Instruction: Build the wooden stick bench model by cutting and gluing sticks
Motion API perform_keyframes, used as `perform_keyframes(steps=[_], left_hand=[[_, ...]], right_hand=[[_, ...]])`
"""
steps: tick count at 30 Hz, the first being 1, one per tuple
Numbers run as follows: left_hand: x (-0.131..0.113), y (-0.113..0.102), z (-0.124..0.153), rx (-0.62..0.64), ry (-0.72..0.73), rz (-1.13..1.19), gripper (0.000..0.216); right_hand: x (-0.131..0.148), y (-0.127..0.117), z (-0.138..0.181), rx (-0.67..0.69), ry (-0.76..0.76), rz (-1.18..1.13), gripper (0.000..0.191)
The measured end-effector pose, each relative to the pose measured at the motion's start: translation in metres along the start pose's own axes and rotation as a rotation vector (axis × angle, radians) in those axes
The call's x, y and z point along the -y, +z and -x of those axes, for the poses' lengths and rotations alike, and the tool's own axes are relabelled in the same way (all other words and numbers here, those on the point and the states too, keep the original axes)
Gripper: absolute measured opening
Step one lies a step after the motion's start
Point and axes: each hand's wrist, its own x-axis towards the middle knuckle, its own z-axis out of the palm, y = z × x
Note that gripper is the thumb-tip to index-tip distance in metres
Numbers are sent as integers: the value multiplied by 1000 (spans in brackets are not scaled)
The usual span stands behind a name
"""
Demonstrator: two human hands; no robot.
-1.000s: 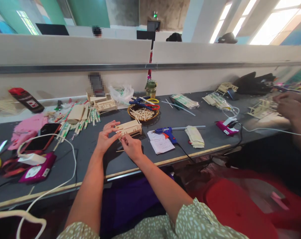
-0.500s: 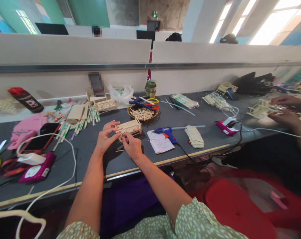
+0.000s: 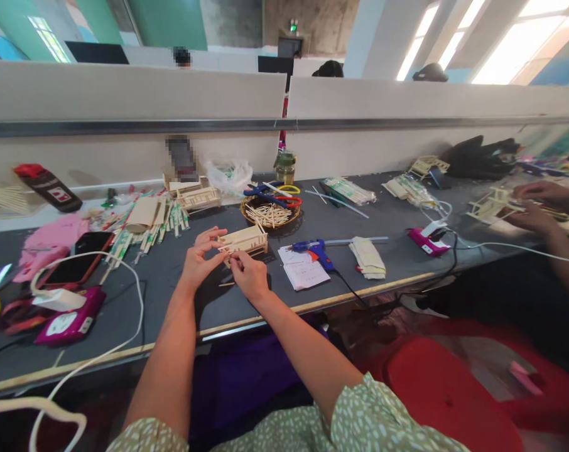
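Observation:
A small box-like model built of pale wooden sticks (image 3: 245, 240) rests on the dark worktable (image 3: 171, 295). My left hand (image 3: 200, 258) grips its left end with thumb and fingers curled. My right hand (image 3: 249, 275) is just in front of it, fingertips pinched against its lower left corner, apparently on a thin stick that I cannot make out clearly. A short loose stick (image 3: 227, 284) lies on the table below my hands.
A round basket of cut sticks (image 3: 270, 215) with scissors (image 3: 275, 194) sits behind the model. A blue glue gun (image 3: 316, 251), a paper slip (image 3: 303, 271), a phone (image 3: 80, 257), a pink power strip (image 3: 70, 320) and wrapped chopsticks (image 3: 143, 229) lie around. Another person's hands (image 3: 532, 207) work at the right.
My hands have barely moved on the stick model; my right fingertips shifted slightly up toward its corner. The other person's hands at the right moved further away over their own model.

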Motion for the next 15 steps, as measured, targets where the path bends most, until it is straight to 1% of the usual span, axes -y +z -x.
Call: perform_keyframes(steps=[3,9,15], left_hand=[[0,0,0,0,-13,-2,15],[2,-1,1,4,10,10,13],[1,0,1,2,-12,13,13]], right_hand=[[1,-1,0,11,6,-6,17],[0,-1,-1,8,13,-17,18],[-1,0,-1,11,28,-41,18]])
